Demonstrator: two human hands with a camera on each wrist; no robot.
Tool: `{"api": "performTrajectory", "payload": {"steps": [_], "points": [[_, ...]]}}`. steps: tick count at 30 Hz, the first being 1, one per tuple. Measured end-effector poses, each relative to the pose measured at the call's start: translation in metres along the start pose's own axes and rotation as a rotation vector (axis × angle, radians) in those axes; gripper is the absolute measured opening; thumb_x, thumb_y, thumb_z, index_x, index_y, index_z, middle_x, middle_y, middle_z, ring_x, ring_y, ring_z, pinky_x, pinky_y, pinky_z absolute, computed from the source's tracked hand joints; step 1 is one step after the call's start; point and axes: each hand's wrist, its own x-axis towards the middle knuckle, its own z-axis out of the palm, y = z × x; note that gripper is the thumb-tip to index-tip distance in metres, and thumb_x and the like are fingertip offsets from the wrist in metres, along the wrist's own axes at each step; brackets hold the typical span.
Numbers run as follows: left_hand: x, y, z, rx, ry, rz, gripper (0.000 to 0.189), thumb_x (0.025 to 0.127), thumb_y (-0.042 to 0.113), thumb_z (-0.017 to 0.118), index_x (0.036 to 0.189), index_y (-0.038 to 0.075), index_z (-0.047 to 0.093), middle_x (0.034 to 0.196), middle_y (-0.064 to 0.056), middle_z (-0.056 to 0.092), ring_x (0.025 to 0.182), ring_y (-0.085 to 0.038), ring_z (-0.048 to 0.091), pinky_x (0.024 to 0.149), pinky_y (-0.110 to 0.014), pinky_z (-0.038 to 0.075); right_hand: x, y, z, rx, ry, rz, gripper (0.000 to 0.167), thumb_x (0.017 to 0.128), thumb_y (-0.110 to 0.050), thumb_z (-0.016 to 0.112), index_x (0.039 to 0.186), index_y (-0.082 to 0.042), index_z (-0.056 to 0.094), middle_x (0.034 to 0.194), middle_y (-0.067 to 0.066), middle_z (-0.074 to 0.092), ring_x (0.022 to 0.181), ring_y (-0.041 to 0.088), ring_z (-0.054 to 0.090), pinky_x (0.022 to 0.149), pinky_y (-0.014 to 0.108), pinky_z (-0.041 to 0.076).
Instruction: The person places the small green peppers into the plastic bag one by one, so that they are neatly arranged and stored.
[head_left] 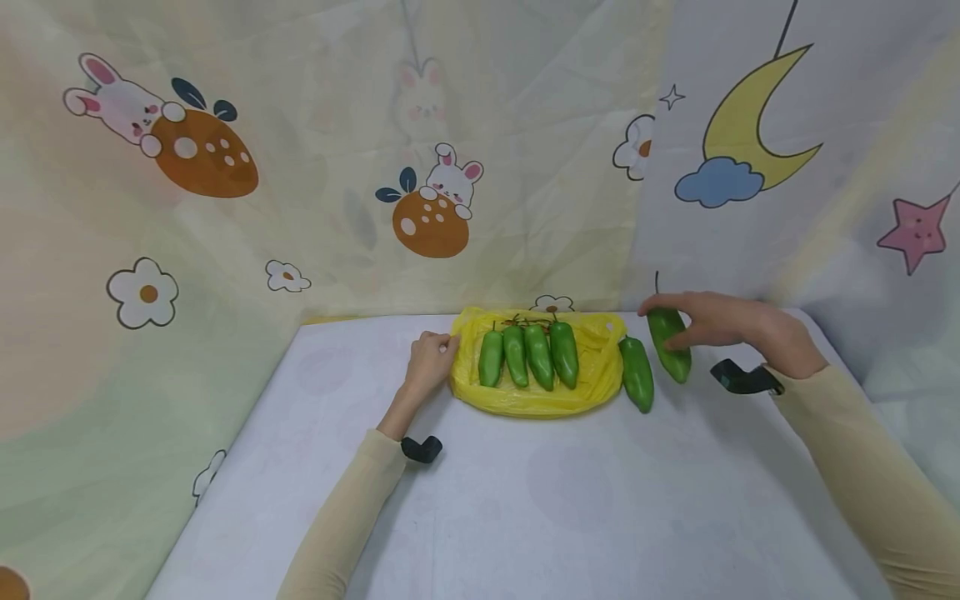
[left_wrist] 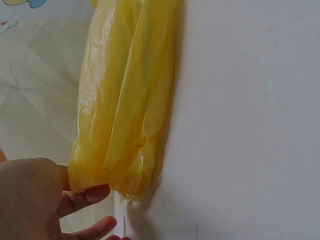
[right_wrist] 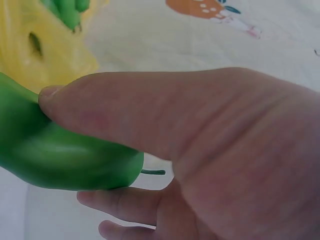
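Observation:
Between the thumb and fingers of my right hand (head_left: 718, 321) is a green pepper (head_left: 677, 363), held with its thin stem pointing away from me. Up close in the right wrist view, the thumb lies across this pepper (right_wrist: 75, 157) and fingers support its other side. My left hand (head_left: 429, 364) pinches the left edge of a yellow plastic bag (head_left: 525, 406). The left wrist view shows the bag's gathered side (left_wrist: 115, 110) at the fingertips. Several green peppers (head_left: 538, 354) lie side by side in the bag. Another pepper (head_left: 637, 377) lies against the bag's right edge.
A white-covered table (head_left: 480, 500) carries the bag and peppers. Right behind them hangs a patterned cloth (head_left: 315, 208) with rabbits, flowers and a moon, which also closes in both sides. Each wrist wears a black device (head_left: 422, 450).

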Motion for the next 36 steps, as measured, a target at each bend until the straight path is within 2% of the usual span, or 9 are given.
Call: {"api": "performTrajectory", "payload": {"steps": [4,11,17,20,24,30,33,36], "points": [[0.0,-0.001,0.001,-0.002,0.005,0.007,0.044,0.105,0.036,0.047,0.109,0.001,0.073,0.126,-0.02,0.059,0.123,-0.036,0.049,0.102,-0.049,0.042,0.001,-0.013,-0.007,-0.018,0.019,-0.028,0.058,0.089,-0.024,0.076,0.142,-0.017,0.053,0.139,0.024,0.056,0.117,0.038,0.055,0.095,0.062,0.048],[-0.001,-0.002,0.001,-0.005,0.005,0.009,0.042,0.105,0.036,0.047,0.095,0.004,0.072,0.126,-0.02,0.058,0.121,-0.037,0.049,0.1,-0.049,0.043,0.011,-0.036,-0.016,-0.034,0.021,-0.051,0.057,0.089,-0.023,0.076,0.141,-0.019,0.052,0.137,0.023,0.056,0.114,0.037,0.056,0.094,0.061,0.049],[0.0,-0.002,0.001,-0.002,0.01,0.009,0.041,0.105,0.037,0.047,0.091,0.006,0.07,0.125,-0.019,0.058,0.12,-0.037,0.049,0.1,-0.048,0.042,0.027,-0.055,-0.018,-0.016,-0.009,-0.094,0.057,0.091,-0.02,0.074,0.143,-0.017,0.05,0.147,0.022,0.05,0.128,0.04,0.051,0.104,0.061,0.043],[0.0,-0.003,0.001,-0.004,0.006,0.009,0.041,0.105,0.037,0.047,0.09,0.007,0.07,0.126,-0.019,0.058,0.121,-0.037,0.048,0.1,-0.049,0.042,0.036,-0.062,-0.015,-0.001,-0.026,-0.113,0.056,0.092,-0.018,0.072,0.144,-0.016,0.049,0.15,0.02,0.049,0.134,0.04,0.048,0.109,0.06,0.039],[0.0,-0.003,0.001,-0.008,0.005,0.016,0.042,0.105,0.037,0.047,0.089,0.007,0.07,0.127,-0.02,0.057,0.122,-0.038,0.048,0.1,-0.049,0.042,0.05,-0.068,-0.008,0.009,-0.039,-0.135,0.056,0.092,-0.019,0.073,0.143,-0.019,0.051,0.15,0.018,0.049,0.133,0.038,0.049,0.109,0.059,0.04],[0.002,-0.004,0.001,-0.005,0.01,0.017,0.043,0.105,0.038,0.047,0.097,0.004,0.073,0.127,-0.021,0.057,0.122,-0.04,0.048,0.101,-0.051,0.042,0.075,-0.075,0.008,0.01,-0.061,-0.173,0.058,0.093,-0.022,0.072,0.146,-0.024,0.049,0.154,0.016,0.045,0.139,0.04,0.044,0.112,0.059,0.036],[0.001,-0.003,0.001,-0.009,0.009,0.012,0.043,0.105,0.037,0.047,0.101,0.003,0.073,0.127,-0.021,0.057,0.122,-0.04,0.048,0.101,-0.051,0.042,0.088,-0.079,0.016,0.02,-0.089,-0.185,0.059,0.094,-0.022,0.071,0.148,-0.024,0.046,0.156,0.016,0.042,0.14,0.039,0.043,0.113,0.058,0.035],[0.001,-0.004,0.002,-0.015,0.01,0.016,0.043,0.105,0.037,0.047,0.097,0.004,0.073,0.126,-0.021,0.057,0.122,-0.04,0.048,0.102,-0.051,0.042,0.101,-0.082,0.025,0.042,-0.126,-0.173,0.06,0.094,-0.022,0.07,0.148,-0.025,0.046,0.157,0.016,0.04,0.141,0.038,0.041,0.115,0.057,0.033]]}}
